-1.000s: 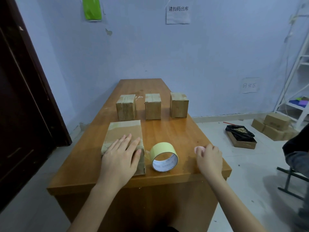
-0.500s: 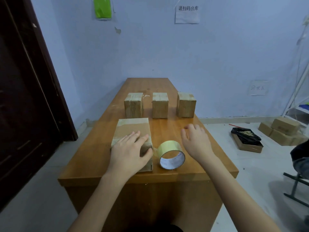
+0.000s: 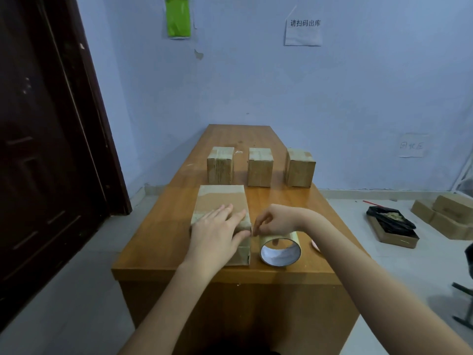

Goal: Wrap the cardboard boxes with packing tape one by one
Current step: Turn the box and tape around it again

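Observation:
A flat cardboard box (image 3: 220, 201), partly taped, lies near the front of the wooden table (image 3: 158, 242). My left hand (image 3: 217, 234) rests on it with straight fingers, pressing down on its near half. A roll of yellowish packing tape (image 3: 280, 249) stands on its edge just right of the box. My right hand (image 3: 275, 220) hovers over the roll with curled fingers, pinching the tape at the roll's upper left, close to the box's right edge. Three smaller taped boxes stand upright in a row farther back: left (image 3: 220, 166), middle (image 3: 259, 167), right (image 3: 300, 169).
A small pink object (image 3: 316, 245) lies on the table right of the roll. On the floor to the right sit a black-lined tray box (image 3: 391, 226) and stacked cardboard boxes (image 3: 450, 216). A dark door (image 3: 46, 149) stands at the left, a metal leg (image 3: 463, 303) at the far right.
My right hand has moved from the table's right edge leftward to the tape roll and curled its fingers there. My left hand has stayed on the flat box.

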Available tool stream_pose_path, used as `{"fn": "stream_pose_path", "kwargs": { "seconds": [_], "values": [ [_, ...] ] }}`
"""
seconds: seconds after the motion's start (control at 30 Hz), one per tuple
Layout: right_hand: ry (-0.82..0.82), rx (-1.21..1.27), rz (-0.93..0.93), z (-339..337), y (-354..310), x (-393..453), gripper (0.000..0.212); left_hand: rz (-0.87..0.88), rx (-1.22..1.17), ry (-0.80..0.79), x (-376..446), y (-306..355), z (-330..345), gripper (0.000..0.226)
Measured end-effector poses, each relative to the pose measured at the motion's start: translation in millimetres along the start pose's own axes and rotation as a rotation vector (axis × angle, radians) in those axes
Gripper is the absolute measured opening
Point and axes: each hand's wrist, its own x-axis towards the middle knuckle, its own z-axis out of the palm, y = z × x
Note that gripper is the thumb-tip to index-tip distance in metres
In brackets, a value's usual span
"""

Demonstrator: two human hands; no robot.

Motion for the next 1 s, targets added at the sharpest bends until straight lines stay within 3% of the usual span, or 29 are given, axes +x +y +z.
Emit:
{"fn": "stream_pose_path", "kwargs": {
  "seconds": [0.2, 0.4, 0.67, 0.77, 1.0],
  "values": [
    [0.093, 0.039, -0.011, -4, 8, -11, 0.016, -0.016, 0.010, 0.013, -1, 2, 4, 0.053],
    [0.207, -0.211, -0.012, -7, -14, -16, 0.022, -0.023, 0.009, 0.001, 0, 4, 4, 0.053],
    [0.383, -0.237, -0.068, -60, -43, -57, 0.016, -0.030, -0.024, 0.001, -2, 5, -1, 0.054],
    [0.423, -0.237, 0.002, -32, -25, -52, 0.014, -0.025, -0.021, 0.002, -3, 5, 0, 0.055],
    [0.699, -0.373, 0.139, 42, 30, -39, 0.023, -0.030, -0.031, -0.008, -4, 5, -1, 0.055]
  ]
}}
